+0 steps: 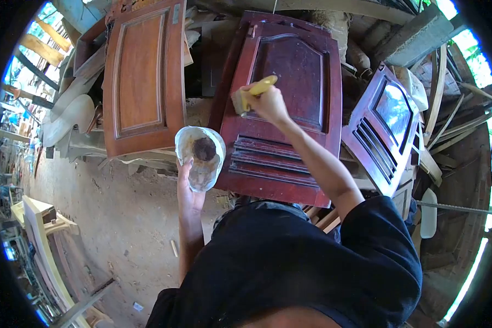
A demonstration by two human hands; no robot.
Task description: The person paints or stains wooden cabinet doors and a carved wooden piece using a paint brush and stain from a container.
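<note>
My right hand (268,104) grips a paintbrush (263,85) by its yellow handle. The bristles rest at the left frame of a dark red wooden cabinet door (292,71), which has a raised panel above and slats below. In my left hand (187,183) is a whitish container (220,143), tilted so that its inside shows, with a dark round patch of something in it. My thumb hooks over its rim. The container is beside the door's lower left edge.
A lighter brown door (142,76) leans at the left. At the right stands a smaller glossy door (385,126) with slats. Wood strips (448,126) and a concrete beam (415,41) lie behind it. A wooden frame (46,246) stands at lower left on the dusty floor (126,218).
</note>
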